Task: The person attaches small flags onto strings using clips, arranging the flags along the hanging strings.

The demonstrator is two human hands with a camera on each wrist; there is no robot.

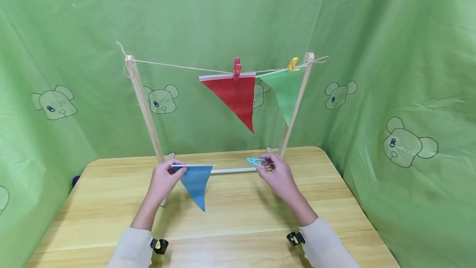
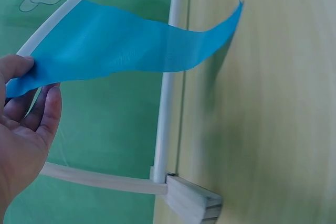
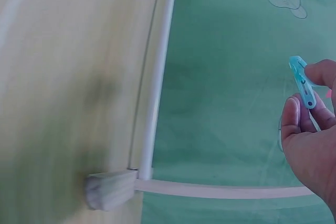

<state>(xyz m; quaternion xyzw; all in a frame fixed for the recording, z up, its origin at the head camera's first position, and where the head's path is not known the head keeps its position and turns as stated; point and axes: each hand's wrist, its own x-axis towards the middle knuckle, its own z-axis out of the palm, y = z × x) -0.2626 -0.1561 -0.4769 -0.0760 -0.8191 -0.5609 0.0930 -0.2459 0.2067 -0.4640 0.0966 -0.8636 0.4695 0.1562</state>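
Note:
My left hand (image 1: 165, 179) pinches a blue triangular pennant (image 1: 197, 183) by the left end of its white top edge, and its point hangs down above the table. In the left wrist view the thumb lies over the blue pennant (image 2: 121, 40) near its white edge. A light-blue clothespin (image 1: 255, 161) is held between the thumb and fingers of my right hand (image 1: 277, 175); the right wrist view shows this clothespin (image 3: 303, 82) closer. On the string (image 1: 178, 66) above, a red clothespin (image 1: 237, 67) holds a red pennant (image 1: 238, 94), and a yellow clothespin (image 1: 293, 64) holds a green pennant (image 1: 286, 90).
Two wooden posts (image 1: 143, 102) carry the string, with a white bar (image 1: 232, 171) joining them low down. Their wooden foot (image 2: 191, 198) rests on the wood-grain table (image 1: 238, 226). A green cloth (image 1: 208, 20) with bear faces surrounds the back and sides.

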